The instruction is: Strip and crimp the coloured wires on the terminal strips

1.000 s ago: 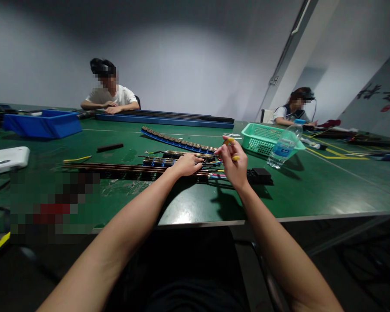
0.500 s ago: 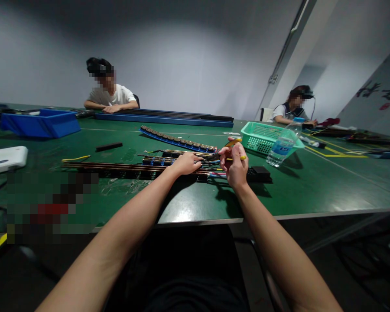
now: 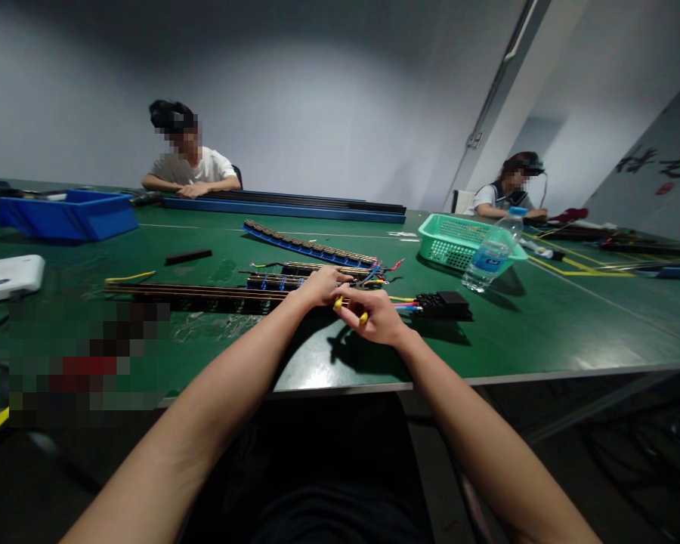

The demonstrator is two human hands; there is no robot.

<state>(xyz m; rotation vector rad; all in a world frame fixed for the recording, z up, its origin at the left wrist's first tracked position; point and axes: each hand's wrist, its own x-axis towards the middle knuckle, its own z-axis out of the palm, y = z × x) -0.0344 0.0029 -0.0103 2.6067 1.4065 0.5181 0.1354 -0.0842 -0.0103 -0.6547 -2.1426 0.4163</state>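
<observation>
My left hand (image 3: 322,285) rests with curled fingers on a long dark rail strip (image 3: 193,294) with copper-coloured lines, near its right end. My right hand (image 3: 377,317) sits just right of it, low over the green table (image 3: 544,325), closed round a small yellow-handled tool (image 3: 351,310) whose yellow ends poke out. A bundle of coloured wires (image 3: 382,273) and a black connector block (image 3: 445,304) lie just beyond my hands. A second, shorter strip (image 3: 283,281) with blue clips lies behind the long one.
A curved blue-backed strip (image 3: 309,245), a green mesh basket (image 3: 459,240) and a water bottle (image 3: 490,261) stand farther back. A blue bin (image 3: 68,214) and a white device (image 3: 8,276) are at the left. Two other people sit at the far side.
My right hand has come down and to the left from near the wires, still gripping the yellow tool, and now sits beside my left hand. The left hand has stayed put.
</observation>
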